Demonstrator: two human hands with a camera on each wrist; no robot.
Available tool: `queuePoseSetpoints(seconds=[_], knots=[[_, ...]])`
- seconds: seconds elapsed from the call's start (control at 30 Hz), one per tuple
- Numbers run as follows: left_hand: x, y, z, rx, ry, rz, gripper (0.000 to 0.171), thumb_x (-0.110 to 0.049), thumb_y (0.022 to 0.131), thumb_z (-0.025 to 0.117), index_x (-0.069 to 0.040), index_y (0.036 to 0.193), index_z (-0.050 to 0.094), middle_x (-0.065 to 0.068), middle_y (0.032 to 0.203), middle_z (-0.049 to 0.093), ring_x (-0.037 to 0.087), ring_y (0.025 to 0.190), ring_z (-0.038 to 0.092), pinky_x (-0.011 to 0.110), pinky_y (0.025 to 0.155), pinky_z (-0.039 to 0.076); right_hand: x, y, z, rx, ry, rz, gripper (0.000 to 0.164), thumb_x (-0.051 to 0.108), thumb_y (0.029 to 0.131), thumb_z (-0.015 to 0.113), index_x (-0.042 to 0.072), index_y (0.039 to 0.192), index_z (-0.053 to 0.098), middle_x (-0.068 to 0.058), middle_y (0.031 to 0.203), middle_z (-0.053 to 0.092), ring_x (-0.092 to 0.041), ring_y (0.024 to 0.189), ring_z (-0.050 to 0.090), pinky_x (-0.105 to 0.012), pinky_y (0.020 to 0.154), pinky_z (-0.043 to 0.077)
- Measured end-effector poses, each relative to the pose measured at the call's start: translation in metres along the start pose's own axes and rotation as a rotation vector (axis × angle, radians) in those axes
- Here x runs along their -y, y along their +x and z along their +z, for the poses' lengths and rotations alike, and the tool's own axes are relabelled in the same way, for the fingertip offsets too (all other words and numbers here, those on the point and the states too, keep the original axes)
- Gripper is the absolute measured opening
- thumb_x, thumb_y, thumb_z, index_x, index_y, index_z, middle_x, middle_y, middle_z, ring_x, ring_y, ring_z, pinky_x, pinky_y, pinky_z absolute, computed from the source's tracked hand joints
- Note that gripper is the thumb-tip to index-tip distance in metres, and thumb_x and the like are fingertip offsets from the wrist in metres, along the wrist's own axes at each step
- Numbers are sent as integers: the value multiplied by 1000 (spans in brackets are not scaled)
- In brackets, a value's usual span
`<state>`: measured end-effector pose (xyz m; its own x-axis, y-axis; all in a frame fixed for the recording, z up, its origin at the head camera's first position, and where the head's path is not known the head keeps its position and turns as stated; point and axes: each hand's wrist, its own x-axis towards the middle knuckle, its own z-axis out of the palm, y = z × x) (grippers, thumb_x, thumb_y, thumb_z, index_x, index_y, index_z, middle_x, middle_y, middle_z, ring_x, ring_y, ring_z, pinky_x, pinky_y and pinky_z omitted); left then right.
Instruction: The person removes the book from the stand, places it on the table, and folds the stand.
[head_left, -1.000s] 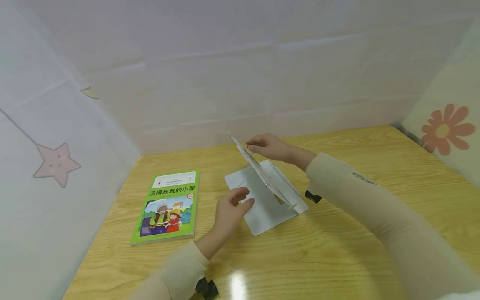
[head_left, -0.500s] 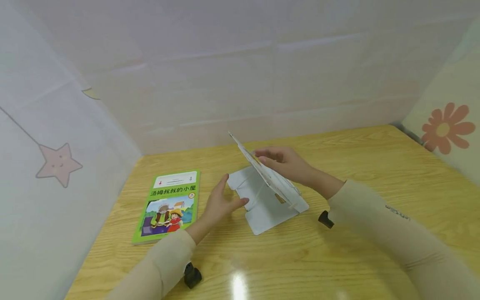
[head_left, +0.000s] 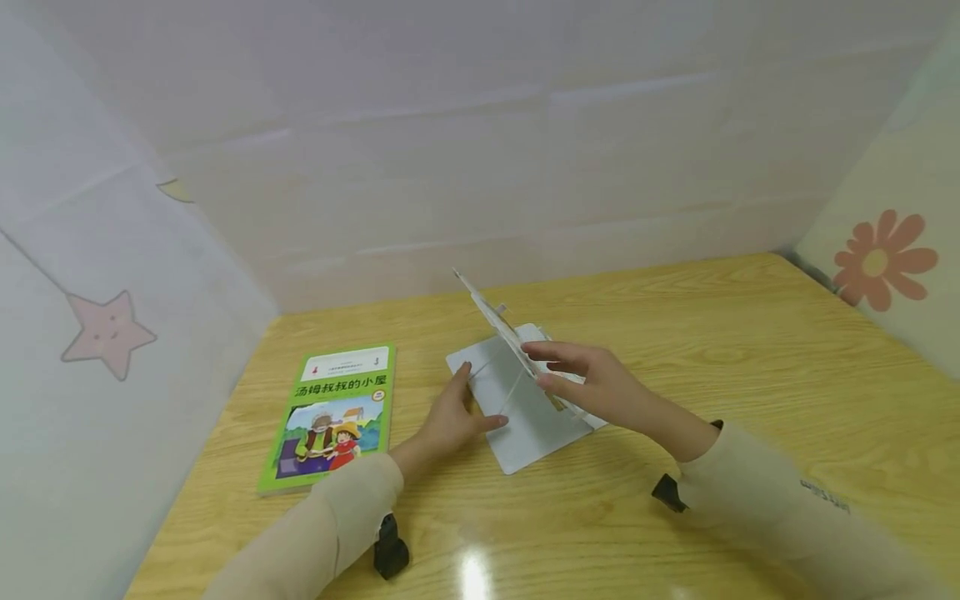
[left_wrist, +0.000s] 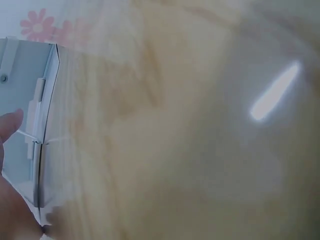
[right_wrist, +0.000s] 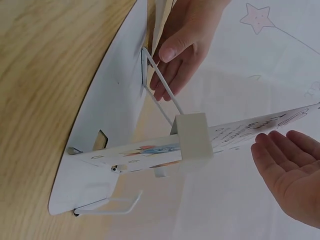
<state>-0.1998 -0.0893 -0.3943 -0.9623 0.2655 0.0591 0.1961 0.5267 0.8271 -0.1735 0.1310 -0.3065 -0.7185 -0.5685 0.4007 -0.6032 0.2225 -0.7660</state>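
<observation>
A white folding book stand (head_left: 525,437) stands on the table with its flat base down. Its upright panel (head_left: 491,315) leans back and shows printed pictures in the right wrist view, where a thin wire leg (right_wrist: 167,90) props it from the base. My left hand (head_left: 444,421) is at the base's left edge, thumb and fingers spread apart, fingertips right at the rim. Relaxed fingers of my right hand (head_left: 603,387) reach to the panel's right face. In the right wrist view, that hand (right_wrist: 295,175) shows its palm beside the panel, grasping nothing.
A green-covered picture book (head_left: 306,396) lies flat on the wooden table (head_left: 712,333), left of the stand. Pale cloth walls with a star (head_left: 112,333) and a flower (head_left: 885,258) enclose the back and sides. A dark wrist device (head_left: 390,546) hangs below the left sleeve.
My right hand has come down from the top of the panel toward its lower part, nearer to me. My left hand has spread its fingers and moved up to the base's left edge.
</observation>
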Motion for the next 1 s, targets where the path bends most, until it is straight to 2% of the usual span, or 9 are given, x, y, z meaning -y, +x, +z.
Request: queuePoseSetpoints(seconds=[0.1, 0.23, 0.37, 0.53, 0.67, 0.77, 1.0], knots=[[3, 0, 2, 3, 24, 10, 98, -28, 64, 76, 5, 134, 17, 18, 136, 24, 24, 123, 22, 34, 99, 22, -1, -5, 3, -21, -4, -37, 40, 8, 82, 58, -1, 119, 48, -10, 118, 51, -21, 108, 46, -37, 86, 40], [6, 1, 2, 0, 67, 56, 90, -26, 67, 74, 8, 132, 21, 22, 132, 30, 28, 120, 28, 36, 97, 26, -2, -7, 8, -62, -18, -82, 39, 4, 79, 61, -3, 116, 51, -12, 115, 53, -23, 106, 48, -34, 82, 43], [10, 2, 2, -1, 66, 81, 85, -23, 69, 72, 9, 130, 23, 24, 130, 31, 30, 119, 29, 38, 96, 27, -4, -9, 13, -108, -20, -107, 37, 0, 77, 61, -6, 113, 53, -15, 114, 53, -23, 101, 51, -29, 77, 46], [13, 3, 3, 1, 53, 82, 84, -23, 69, 72, 8, 131, 24, 23, 131, 31, 30, 119, 29, 37, 96, 28, -9, -11, 16, -145, -84, -191, 36, -6, 75, 61, -9, 110, 54, -18, 110, 55, -19, 95, 54, -25, 71, 48], [13, 4, 3, -7, 54, 61, 83, -24, 68, 73, 5, 131, 28, 20, 130, 34, 27, 119, 31, 36, 95, 30, -10, -11, 18, -174, -171, -292, 35, -10, 74, 60, -10, 109, 54, -20, 103, 57, -21, 87, 58, -23, 67, 49], [13, 4, 3, -13, 53, 51, 82, -24, 67, 74, 4, 130, 30, 20, 129, 35, 27, 118, 32, 36, 95, 30, -8, -11, 19, -192, -191, -334, 35, -11, 73, 60, -11, 108, 54, -22, 100, 58, -22, 84, 59, -23, 66, 49], [11, 4, 3, -24, 42, 40, 82, -24, 65, 75, 4, 129, 32, 20, 129, 36, 28, 118, 33, 36, 95, 30, -8, -13, 22, -224, -213, -327, 35, -9, 74, 60, -10, 109, 54, -23, 99, 58, -17, 81, 58, -22, 63, 49]])
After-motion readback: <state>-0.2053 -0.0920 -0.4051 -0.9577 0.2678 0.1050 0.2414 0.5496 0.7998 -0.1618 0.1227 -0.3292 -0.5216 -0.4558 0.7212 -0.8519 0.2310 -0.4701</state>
